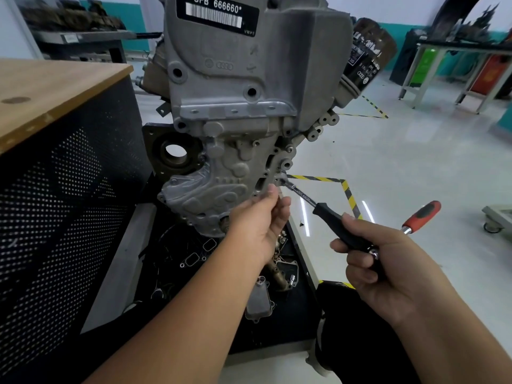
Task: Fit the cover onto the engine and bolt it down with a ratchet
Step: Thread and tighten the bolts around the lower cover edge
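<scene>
cover point(219, 187): seated on the lower front of the engine point(249, 79), upright on its stand.
ratchet point(415, 217): red-and-black grip sticks out up-right of my right hand; black-handled extension point(332, 220) runs up-left, socket tip on a bolt at the cover's right edge.
right hand point(379, 261): wrapped round the extension handle and ratchet head.
left hand point(263, 220): fingertips on the cover's lower right edge, pinch unclear.
oil filter point(365, 56): black, upper right of the engine.
cabinet point(55, 87): wood-topped, perforated side, left.

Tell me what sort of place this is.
Probably an auto repair workshop or training shop. An engine stands upright on a stand, with hazard-striped tape marking bays on the polished floor and metal workbenches piled with parts along the wall. The right hand holds a ratchet.
</scene>
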`<state>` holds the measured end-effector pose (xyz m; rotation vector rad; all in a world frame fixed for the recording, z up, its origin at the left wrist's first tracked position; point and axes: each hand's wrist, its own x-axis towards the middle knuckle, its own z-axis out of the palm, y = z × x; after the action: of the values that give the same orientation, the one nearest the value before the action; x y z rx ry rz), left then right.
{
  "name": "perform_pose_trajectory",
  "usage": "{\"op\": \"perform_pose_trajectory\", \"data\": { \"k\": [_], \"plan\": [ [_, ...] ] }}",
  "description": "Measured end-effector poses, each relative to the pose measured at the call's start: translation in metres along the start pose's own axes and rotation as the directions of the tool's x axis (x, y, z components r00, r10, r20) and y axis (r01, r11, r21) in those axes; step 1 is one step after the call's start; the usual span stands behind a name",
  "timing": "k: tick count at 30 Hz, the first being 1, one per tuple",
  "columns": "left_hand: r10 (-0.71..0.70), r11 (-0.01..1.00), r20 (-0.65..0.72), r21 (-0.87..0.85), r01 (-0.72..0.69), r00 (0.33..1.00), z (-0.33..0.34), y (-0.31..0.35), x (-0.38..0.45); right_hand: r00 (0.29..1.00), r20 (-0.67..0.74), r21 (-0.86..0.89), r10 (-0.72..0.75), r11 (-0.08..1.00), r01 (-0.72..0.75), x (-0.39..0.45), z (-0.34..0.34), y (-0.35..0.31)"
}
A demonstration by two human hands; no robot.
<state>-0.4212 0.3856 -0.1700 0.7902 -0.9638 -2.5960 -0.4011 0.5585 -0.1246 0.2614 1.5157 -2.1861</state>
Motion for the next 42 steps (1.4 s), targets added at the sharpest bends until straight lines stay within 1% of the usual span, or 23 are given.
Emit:
{"op": "perform_pose_trajectory", "data": {
  "k": [4,6,10,13,15,19,22,26,30,33,37,42],
  "plan": [
    [-0.085,0.996,-0.053,-0.037,0.083,0.995,-0.012,-0.005,0.015,0.999,0.019,-0.113,0.027,0.993,-0.024,0.000,-0.008,0.006],
    [-0.090,0.996,-0.042,0.024,0.091,0.995,-0.017,-0.006,0.021,1.000,0.014,-0.151,0.019,0.988,-0.017,0.001,-0.010,0.009],
    [-0.060,0.991,0.013,0.123,0.058,0.998,-0.023,-0.013,0.027,1.000,0.006,-0.205,-0.012,0.979,0.013,0.004,-0.008,0.015],
    [-0.013,0.986,-0.043,0.166,0.020,0.999,-0.033,-0.016,0.034,1.000,0.013,-0.223,-0.024,0.974,0.026,0.004,-0.006,0.016],
    [0.026,0.981,-0.041,0.195,-0.017,0.999,-0.038,-0.018,0.037,0.999,0.020,-0.234,-0.031,0.972,0.035,0.003,-0.005,0.015],
    [0.060,0.991,0.025,0.119,-0.063,0.998,-0.043,-0.020,0.036,0.999,0.015,-0.251,-0.039,0.967,0.041,0.003,-0.003,0.017],
    [0.070,0.994,0.044,0.080,-0.074,0.997,-0.047,-0.022,0.034,0.999,0.010,-0.258,-0.035,0.965,0.036,0.003,-0.001,0.019],
    [0.054,0.995,0.020,0.079,-0.056,0.998,-0.050,-0.026,0.029,0.999,-0.003,-0.290,-0.053,0.956,0.050,0.003,0.003,0.025],
    [0.057,0.998,-0.034,0.039,-0.055,0.998,-0.054,-0.024,0.027,0.999,-0.007,-0.302,-0.035,0.953,0.031,0.004,0.004,0.029],
    [0.055,0.998,-0.040,0.026,-0.054,0.998,-0.056,-0.019,0.026,0.999,-0.003,-0.314,-0.034,0.949,0.031,0.004,0.005,0.032],
    [0.052,0.997,-0.026,0.054,-0.050,0.998,-0.059,-0.017,0.024,0.999,0.003,-0.332,-0.036,0.943,0.035,0.004,0.006,0.032],
    [0.135,0.981,-0.048,0.145,-0.127,0.990,-0.064,-0.017,0.027,0.998,-0.002,-0.378,-0.064,0.924,0.059,0.005,0.007,0.035]
  ]
}}
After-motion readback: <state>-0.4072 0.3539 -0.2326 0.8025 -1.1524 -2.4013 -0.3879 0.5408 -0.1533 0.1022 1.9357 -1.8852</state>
